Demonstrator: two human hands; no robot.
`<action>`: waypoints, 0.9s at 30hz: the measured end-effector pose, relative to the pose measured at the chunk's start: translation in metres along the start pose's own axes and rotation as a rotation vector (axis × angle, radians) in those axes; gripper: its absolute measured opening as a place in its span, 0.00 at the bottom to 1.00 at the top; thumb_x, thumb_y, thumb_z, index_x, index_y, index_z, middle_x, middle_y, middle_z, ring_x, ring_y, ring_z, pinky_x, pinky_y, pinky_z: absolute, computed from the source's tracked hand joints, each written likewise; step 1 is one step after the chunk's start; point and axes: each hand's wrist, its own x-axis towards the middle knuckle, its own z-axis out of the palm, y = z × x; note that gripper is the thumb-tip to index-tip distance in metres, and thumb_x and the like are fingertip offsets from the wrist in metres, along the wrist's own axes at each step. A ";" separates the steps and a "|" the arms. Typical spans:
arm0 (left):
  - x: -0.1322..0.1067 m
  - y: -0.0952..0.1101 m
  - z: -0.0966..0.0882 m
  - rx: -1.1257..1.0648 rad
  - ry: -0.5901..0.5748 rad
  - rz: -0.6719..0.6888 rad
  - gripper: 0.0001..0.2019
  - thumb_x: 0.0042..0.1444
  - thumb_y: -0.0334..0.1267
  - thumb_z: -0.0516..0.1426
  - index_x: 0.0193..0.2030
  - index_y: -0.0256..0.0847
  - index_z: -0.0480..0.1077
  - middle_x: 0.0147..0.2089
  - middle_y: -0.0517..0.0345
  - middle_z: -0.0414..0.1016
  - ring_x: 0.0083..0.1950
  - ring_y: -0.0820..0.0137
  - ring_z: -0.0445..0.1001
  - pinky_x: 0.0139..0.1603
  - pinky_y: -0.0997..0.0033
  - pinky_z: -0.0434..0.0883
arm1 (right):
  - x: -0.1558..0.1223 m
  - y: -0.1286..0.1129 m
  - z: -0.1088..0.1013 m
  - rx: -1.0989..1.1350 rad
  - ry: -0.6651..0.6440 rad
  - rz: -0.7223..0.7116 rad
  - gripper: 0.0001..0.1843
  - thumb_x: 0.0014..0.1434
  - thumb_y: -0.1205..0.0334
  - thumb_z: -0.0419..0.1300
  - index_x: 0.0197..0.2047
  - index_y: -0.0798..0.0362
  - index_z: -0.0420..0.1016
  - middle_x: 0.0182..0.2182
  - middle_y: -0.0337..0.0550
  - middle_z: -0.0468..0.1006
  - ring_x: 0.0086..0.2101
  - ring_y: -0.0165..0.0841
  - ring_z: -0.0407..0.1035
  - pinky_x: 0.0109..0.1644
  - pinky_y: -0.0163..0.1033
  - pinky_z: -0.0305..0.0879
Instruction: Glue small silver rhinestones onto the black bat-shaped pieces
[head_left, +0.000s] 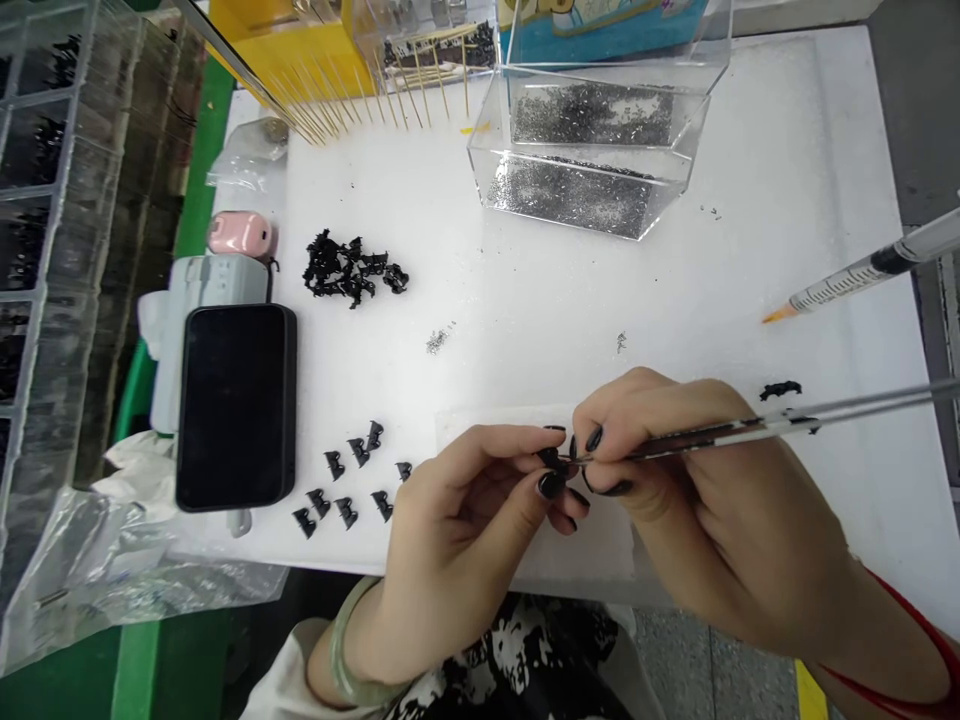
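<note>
My left hand [472,510] is closed, pinching a small glossy black piece [550,457] between thumb and fingertips. In my right hand [697,490] is a slim metal tool that looks like tweezers [705,436], its thin tip at the black piece. Fingers hide most of that piece and the exact contact. To the left of my left hand, several small black pieces with pointed corners [346,512] lie spread out. Farther back sits a heap of black pieces [349,268]. Near my right hand lies another black piece [781,389].
A clear tray [585,190] with tiny shiny grains stands at the back, beside a row of thin wooden sticks [405,95]. An orange-tipped syringe [840,288] juts in from the right. A black phone [236,405] and pink case [240,234] lie left, near a compartment box [45,190].
</note>
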 end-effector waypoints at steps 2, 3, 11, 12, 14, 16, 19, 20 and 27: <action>0.001 0.000 0.000 -0.005 0.008 0.005 0.11 0.67 0.24 0.63 0.48 0.44 0.80 0.34 0.64 0.85 0.32 0.78 0.84 0.38 0.87 0.83 | 0.000 0.000 0.001 0.011 0.004 -0.007 0.14 0.69 0.78 0.54 0.46 0.47 0.64 0.37 0.39 0.71 0.30 0.26 0.73 0.35 0.31 0.76; 0.001 0.000 0.000 -0.009 0.010 0.009 0.10 0.67 0.23 0.63 0.47 0.44 0.80 0.34 0.64 0.85 0.32 0.78 0.84 0.38 0.86 0.83 | 0.001 0.000 0.001 0.014 0.010 -0.013 0.14 0.69 0.78 0.54 0.46 0.47 0.64 0.37 0.38 0.71 0.30 0.26 0.73 0.34 0.31 0.76; 0.003 -0.001 -0.001 -0.071 0.008 0.023 0.10 0.67 0.22 0.62 0.46 0.42 0.80 0.34 0.62 0.87 0.32 0.76 0.85 0.38 0.82 0.84 | -0.002 0.003 0.001 0.046 0.052 0.008 0.10 0.71 0.74 0.57 0.47 0.47 0.67 0.33 0.38 0.74 0.32 0.31 0.73 0.33 0.36 0.73; 0.003 -0.001 -0.001 -0.073 0.007 0.023 0.10 0.67 0.23 0.62 0.46 0.42 0.80 0.34 0.61 0.87 0.32 0.75 0.85 0.38 0.81 0.84 | -0.002 0.003 0.000 0.046 0.054 0.014 0.10 0.71 0.74 0.57 0.47 0.47 0.67 0.33 0.38 0.75 0.32 0.31 0.73 0.33 0.36 0.72; 0.003 -0.002 -0.001 -0.070 0.007 0.022 0.09 0.67 0.24 0.62 0.45 0.41 0.80 0.34 0.59 0.87 0.32 0.72 0.86 0.37 0.78 0.85 | -0.003 0.004 -0.001 0.042 0.056 0.022 0.10 0.71 0.74 0.58 0.47 0.47 0.68 0.32 0.38 0.76 0.31 0.32 0.74 0.32 0.36 0.72; 0.004 -0.003 -0.001 -0.072 0.003 0.026 0.07 0.68 0.25 0.62 0.45 0.41 0.79 0.33 0.58 0.86 0.32 0.70 0.86 0.37 0.75 0.86 | -0.004 0.004 -0.001 0.041 0.058 0.022 0.10 0.70 0.74 0.59 0.47 0.47 0.69 0.33 0.39 0.76 0.31 0.33 0.74 0.32 0.37 0.72; 0.004 -0.004 -0.001 -0.089 -0.011 0.035 0.07 0.68 0.26 0.62 0.45 0.41 0.79 0.34 0.58 0.87 0.32 0.71 0.86 0.37 0.75 0.86 | -0.005 0.004 -0.001 0.038 0.052 0.022 0.10 0.70 0.74 0.59 0.47 0.47 0.69 0.33 0.39 0.77 0.32 0.33 0.75 0.33 0.36 0.73; 0.004 -0.004 -0.001 -0.095 -0.012 0.034 0.07 0.68 0.26 0.62 0.45 0.41 0.79 0.34 0.57 0.87 0.33 0.71 0.86 0.38 0.75 0.86 | -0.005 0.004 -0.001 0.039 0.049 0.021 0.10 0.70 0.74 0.59 0.48 0.47 0.69 0.33 0.39 0.77 0.32 0.33 0.75 0.33 0.36 0.73; 0.003 -0.006 -0.001 -0.129 -0.029 0.031 0.08 0.68 0.25 0.61 0.45 0.42 0.79 0.35 0.58 0.87 0.35 0.71 0.86 0.40 0.76 0.85 | -0.004 0.003 -0.001 0.050 0.026 0.026 0.11 0.71 0.75 0.58 0.48 0.47 0.68 0.32 0.37 0.77 0.31 0.31 0.75 0.33 0.34 0.74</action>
